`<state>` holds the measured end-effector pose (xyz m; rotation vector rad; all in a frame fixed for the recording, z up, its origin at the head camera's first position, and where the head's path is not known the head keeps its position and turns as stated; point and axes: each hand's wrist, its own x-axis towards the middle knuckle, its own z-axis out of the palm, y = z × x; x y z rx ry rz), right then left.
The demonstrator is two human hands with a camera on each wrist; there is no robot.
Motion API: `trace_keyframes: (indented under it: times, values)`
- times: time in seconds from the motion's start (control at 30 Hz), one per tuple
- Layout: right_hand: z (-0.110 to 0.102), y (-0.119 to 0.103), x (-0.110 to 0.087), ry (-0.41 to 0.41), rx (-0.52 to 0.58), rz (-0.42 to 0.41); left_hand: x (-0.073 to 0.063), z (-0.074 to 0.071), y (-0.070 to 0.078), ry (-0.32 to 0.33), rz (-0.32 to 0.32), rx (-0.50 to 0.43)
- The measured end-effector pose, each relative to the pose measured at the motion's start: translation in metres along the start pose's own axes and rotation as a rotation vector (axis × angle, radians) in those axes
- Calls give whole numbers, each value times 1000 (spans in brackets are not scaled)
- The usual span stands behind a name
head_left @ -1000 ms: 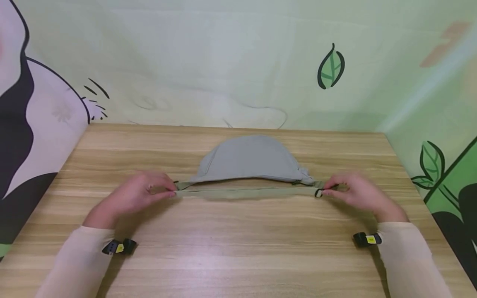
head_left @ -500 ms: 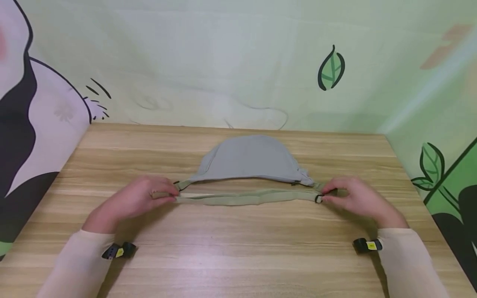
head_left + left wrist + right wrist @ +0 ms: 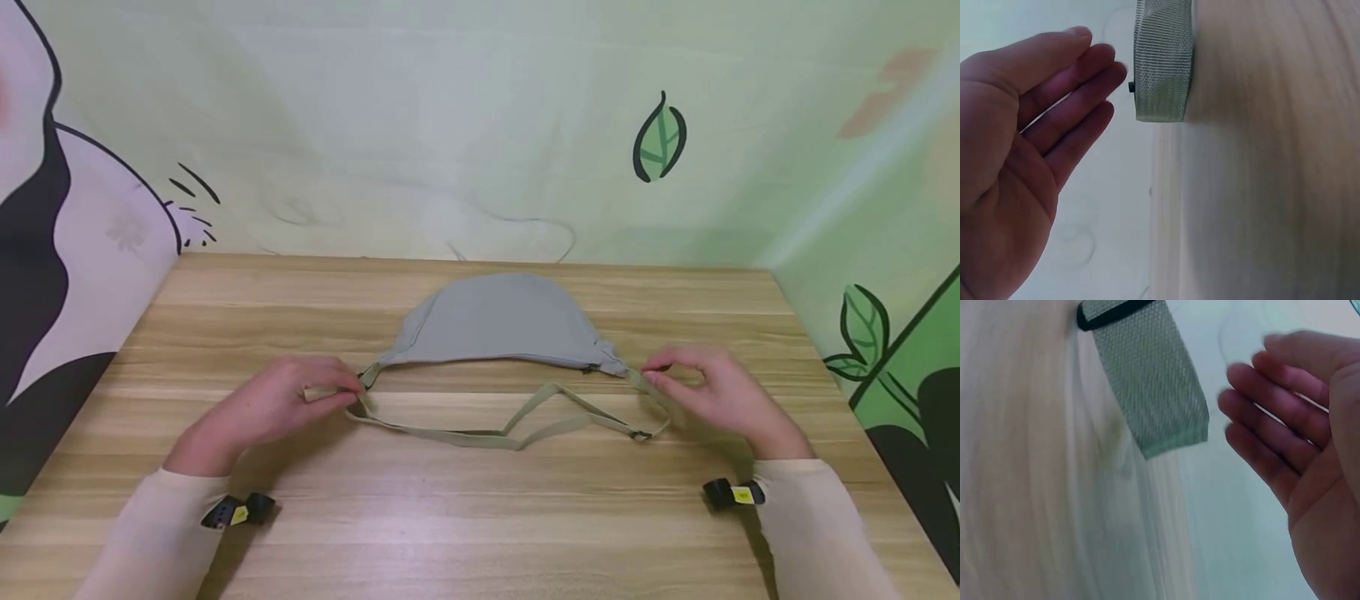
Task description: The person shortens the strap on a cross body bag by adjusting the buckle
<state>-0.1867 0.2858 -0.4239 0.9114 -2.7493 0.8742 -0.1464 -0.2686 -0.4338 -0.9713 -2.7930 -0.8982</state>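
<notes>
A grey half-moon waist bag (image 3: 498, 321) lies on the wooden table, its straight zipped edge towards me. From its two ends runs a pale green webbing strap (image 3: 450, 435), lying slack and bent in front of the bag. My left hand (image 3: 281, 404) is beside the strap's left bend; in the left wrist view its relaxed fingertips (image 3: 1110, 72) are just apart from the webbing (image 3: 1163, 69). Beside the right bend is my right hand (image 3: 723, 392), with thumb and fingers loosely curved. The right wrist view shows a gap between it and the webbing (image 3: 1150, 381). A black buckle (image 3: 640, 435) sits on the strap's right part.
The wooden table (image 3: 420, 533) reaches back to a pale green cloth backdrop (image 3: 420, 125) with printed leaves and a black-and-white figure. Cloth also borders the table at left and right. Each wrist wears a small black camera (image 3: 258, 508).
The strap was drawn straight between both hands; it has gone slack and dropped towards me, its right part with the buckle furthest. Both hands have let it go. The bag has stayed put.
</notes>
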Motion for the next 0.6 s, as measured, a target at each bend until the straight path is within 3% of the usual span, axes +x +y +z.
trace_keyframes:
  times: [0.2,0.43,0.6]
  values:
    - [4,-7,10,78,10,35,6,-1,6,76,-81,84]
    - [9,-19,25,146,49,61,22,2,21,221,-62,214]
    - [14,-35,34,96,-13,109,33,9,30,228,-108,327]
